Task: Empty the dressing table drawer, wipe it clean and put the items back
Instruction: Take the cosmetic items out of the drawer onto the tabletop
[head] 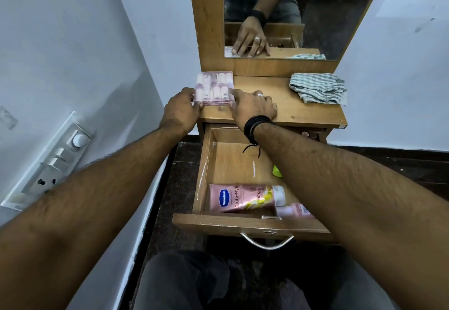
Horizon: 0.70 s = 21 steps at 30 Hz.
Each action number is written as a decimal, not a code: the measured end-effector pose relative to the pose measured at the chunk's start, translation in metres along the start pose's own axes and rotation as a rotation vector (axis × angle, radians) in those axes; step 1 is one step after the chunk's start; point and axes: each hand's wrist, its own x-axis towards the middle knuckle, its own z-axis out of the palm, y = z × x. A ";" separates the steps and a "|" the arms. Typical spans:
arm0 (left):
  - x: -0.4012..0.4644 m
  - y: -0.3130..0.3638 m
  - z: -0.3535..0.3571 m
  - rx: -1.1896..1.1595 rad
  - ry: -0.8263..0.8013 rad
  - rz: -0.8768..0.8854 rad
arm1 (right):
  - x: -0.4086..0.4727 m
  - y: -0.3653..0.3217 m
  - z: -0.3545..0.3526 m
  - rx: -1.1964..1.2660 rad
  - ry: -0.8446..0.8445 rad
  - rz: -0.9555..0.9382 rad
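Left hand (181, 112) and right hand (252, 108) holding clear box of small pink bottles (214, 88) by its left and right edges, fingers curled against the sides. Box resting at rear left of bench (303, 112), touching mirror frame (209, 30). Striped cloth (318, 88) crumpled at rear right of bench, well apart from box. Drawer (243, 223) pulled open below, containing pink Vaseline tube (240, 198) lying near front wall, small pink bottle (294, 210) just beside it.
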 end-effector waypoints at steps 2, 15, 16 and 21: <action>0.003 0.000 0.000 -0.008 -0.010 -0.018 | 0.002 -0.001 0.001 0.004 0.008 0.022; -0.007 0.011 -0.003 0.179 -0.008 -0.001 | -0.005 0.005 -0.007 0.087 -0.014 -0.049; -0.012 0.015 -0.005 0.201 0.006 0.018 | -0.008 0.008 -0.011 0.122 -0.009 -0.073; -0.052 0.041 -0.013 0.308 -0.011 0.231 | -0.040 0.021 -0.031 0.175 0.053 -0.208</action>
